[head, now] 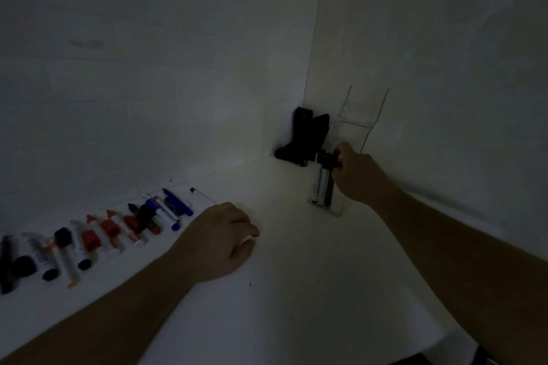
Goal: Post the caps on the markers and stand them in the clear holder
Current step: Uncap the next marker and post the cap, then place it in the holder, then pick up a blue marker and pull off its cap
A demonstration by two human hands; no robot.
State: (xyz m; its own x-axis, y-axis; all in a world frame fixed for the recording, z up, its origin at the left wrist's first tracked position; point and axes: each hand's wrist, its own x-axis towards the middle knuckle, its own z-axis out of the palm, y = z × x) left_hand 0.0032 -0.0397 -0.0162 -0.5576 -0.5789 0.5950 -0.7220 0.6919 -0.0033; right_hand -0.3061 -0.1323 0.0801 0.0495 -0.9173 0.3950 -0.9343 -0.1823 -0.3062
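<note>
The scene is dim. A clear holder (338, 207) stands on the white table near the right wall, with black-capped markers (321, 181) upright in it. My right hand (354, 173) is at the holder's top, its fingers pinched on the black cap of one standing marker. My left hand (219, 238) rests on the table as a fist, with something white, perhaps a marker, showing under its fingers. To its left lies a row of several loose markers and caps (98, 235) in black, red and blue.
A black object (304, 139) leans in the corner where the two white walls meet, just left of the holder. A taller clear stand (360, 115) sits against the right wall behind the holder. The table's front edge runs at the lower right (439, 344).
</note>
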